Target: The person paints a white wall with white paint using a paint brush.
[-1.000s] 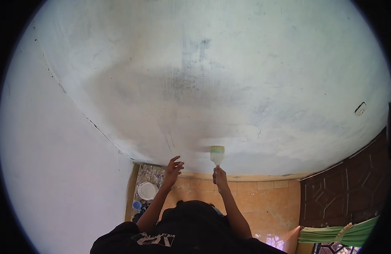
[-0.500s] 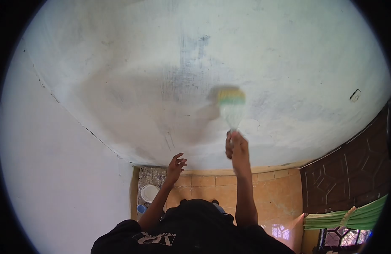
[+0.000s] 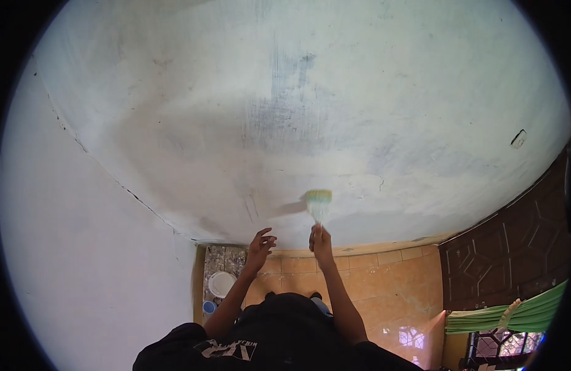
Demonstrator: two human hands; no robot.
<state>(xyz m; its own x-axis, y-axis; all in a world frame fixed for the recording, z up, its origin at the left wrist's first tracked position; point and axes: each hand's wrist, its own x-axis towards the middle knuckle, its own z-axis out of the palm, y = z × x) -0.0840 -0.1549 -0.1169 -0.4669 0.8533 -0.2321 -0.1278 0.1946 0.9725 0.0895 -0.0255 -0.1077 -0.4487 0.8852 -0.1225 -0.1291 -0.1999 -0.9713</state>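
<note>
A wide paintbrush (image 3: 318, 207) points upward against the lower part of the pale wall (image 3: 193, 136), its bristle end yellow and green. My right hand (image 3: 321, 242) is wrapped round its handle. To the left, my left hand (image 3: 259, 250) hangs in front of the wall with its fingers loosely curled and apart, holding nothing. Dark bluish smudges and streaks mark the wall above the brush. Whether the bristles touch the wall is hard to tell, though their shadow falls close by.
A white bucket (image 3: 222, 284) and a blue cup (image 3: 209, 307) stand on the paint-spattered floor at the left. A dark patterned door (image 3: 502, 247) and a green curtain (image 3: 520, 315) are at the right. A small socket (image 3: 518, 139) sits on the wall.
My right hand has brought the paintbrush down the wall and slightly to the left, nearer my body. My left hand has barely moved.
</note>
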